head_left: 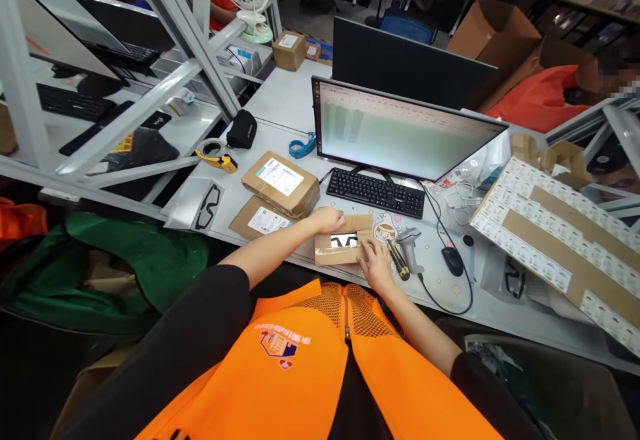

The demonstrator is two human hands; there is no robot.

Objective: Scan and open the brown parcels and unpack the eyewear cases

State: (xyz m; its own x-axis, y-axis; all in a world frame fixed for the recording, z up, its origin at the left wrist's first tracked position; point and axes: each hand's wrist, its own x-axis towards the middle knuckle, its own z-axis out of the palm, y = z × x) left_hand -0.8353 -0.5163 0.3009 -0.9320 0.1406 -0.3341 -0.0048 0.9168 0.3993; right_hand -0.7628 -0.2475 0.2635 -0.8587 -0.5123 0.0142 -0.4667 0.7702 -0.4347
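Note:
A small open cardboard box [334, 258] lies at the desk's front edge before me. Inside it shows a white item with a black glasses-like outline [345, 241]. My left hand [327, 220] is closed on the box's far left edge, its fingertips partly hidden. At the right side, my right hand [377, 267] grips the box's flap between thumb and bent fingers. Just right of that hand lie a black and yellow utility knife [399, 260] and a grey barcode scanner [409, 251].
Two labelled parcels, an upper one [280, 183] and a lower one [263, 219], sit left of the box. Behind are a keyboard [375, 192] and monitor [400, 127]. A mouse [453, 261] and a large stickered cardboard sheet [550, 247] are rightward. A tape dispenser [216, 157] lies left.

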